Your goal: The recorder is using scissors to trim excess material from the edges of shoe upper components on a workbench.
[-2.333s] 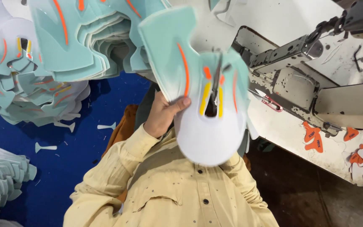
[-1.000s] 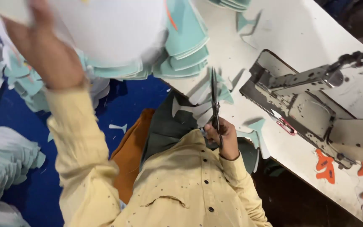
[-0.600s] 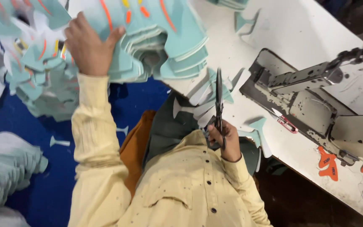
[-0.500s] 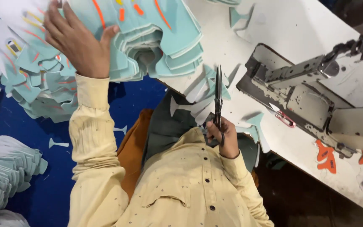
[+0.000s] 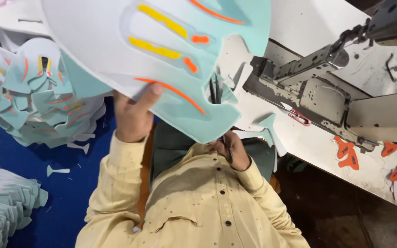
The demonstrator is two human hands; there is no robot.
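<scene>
Left hand (image 5: 134, 115) pinches a mint-and-white shoe upper panel (image 5: 161, 50) at its lower edge, lifting it close for inspection; right hand (image 5: 230, 149) stays closed round thread snips (image 5: 214, 92), blades up, beside the sewing machine (image 5: 327, 92) on the white table's (image 5: 313, 147) near edge

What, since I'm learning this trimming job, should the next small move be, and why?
Probably lower the mint and white cut piece toward the scissors. The left hand pinches the piece by its edge, raised high, while the right hand grips the scissors near the chest, blades pointing up at the piece's lower edge, not yet on it.
</scene>
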